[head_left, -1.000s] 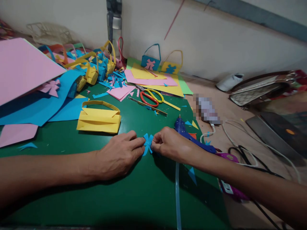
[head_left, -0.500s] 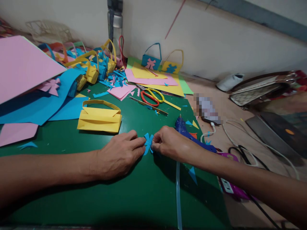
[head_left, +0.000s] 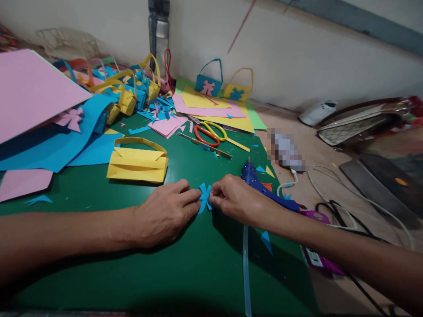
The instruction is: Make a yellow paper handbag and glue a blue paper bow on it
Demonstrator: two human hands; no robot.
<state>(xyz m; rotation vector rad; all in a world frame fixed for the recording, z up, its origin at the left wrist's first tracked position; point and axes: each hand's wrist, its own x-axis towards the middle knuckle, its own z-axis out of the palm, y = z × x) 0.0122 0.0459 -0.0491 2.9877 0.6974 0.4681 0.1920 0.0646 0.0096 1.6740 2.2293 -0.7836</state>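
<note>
A small blue paper bow [head_left: 204,197] lies between my two hands, just above or on the green board [head_left: 132,281]. My left hand [head_left: 168,213] is closed, its fingertips pinching the bow's left side. On the other side, my right hand [head_left: 228,198] pinches the bow's right edge between thumb and fingers. Up and left of my left hand stands a folded yellow paper bag [head_left: 137,165] with a strap handle. Close to the right hand lies a blue glue gun [head_left: 254,178]; a clear glue stick [head_left: 246,273] extends from behind it toward me.
Scissors [head_left: 209,133] and a metal blade-like tool [head_left: 205,145] lie beyond my hands. Colored paper sheets [head_left: 211,105] and small paper bags [head_left: 127,101] crowd the back. A pink-purple power strip [head_left: 325,264], cables and a blurred phone-like device [head_left: 286,149] are at right.
Almost nothing differs. Both hands keep the same pinch on the blue bow, and the view has shifted only very slightly.
</note>
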